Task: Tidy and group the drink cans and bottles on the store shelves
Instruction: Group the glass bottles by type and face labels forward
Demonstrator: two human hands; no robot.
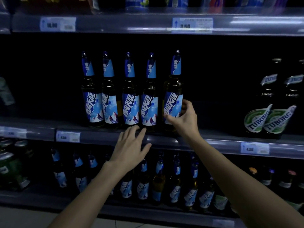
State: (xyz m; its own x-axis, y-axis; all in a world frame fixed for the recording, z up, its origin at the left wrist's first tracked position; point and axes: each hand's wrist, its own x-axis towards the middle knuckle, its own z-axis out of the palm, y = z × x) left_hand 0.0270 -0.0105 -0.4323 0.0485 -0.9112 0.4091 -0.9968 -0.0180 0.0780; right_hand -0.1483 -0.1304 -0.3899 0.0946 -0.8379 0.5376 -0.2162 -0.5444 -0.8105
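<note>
Right hand [184, 117] is gripping the end bottle [173, 89] low on its label, thumb in front and fingers curling round the right side. That bottle is standing near the front edge of the middle shelf [213, 143], just right of the row [130, 99] of four matching ones, with a small gap between.

Left hand [131, 148] is spreading its fingers flat over the shelf rail below the row, holding nothing. Can't tell if it's actually touching.

Lots of dark open shelf is sitting between the end bottle and the Tuborg pair [269, 116] far right, plus more left of the row.

Anything behind the row is getting lost in shadow. The lower bottles [143, 183] are looking blurry and partly hiding behind the arms, and the top shelf is getting cut off.

The blue mountain labels are carrying Chinese characters. Price tags are reading 4.50 [67, 137], 3.50 [192, 24] and 18.00 [57, 24].
</note>
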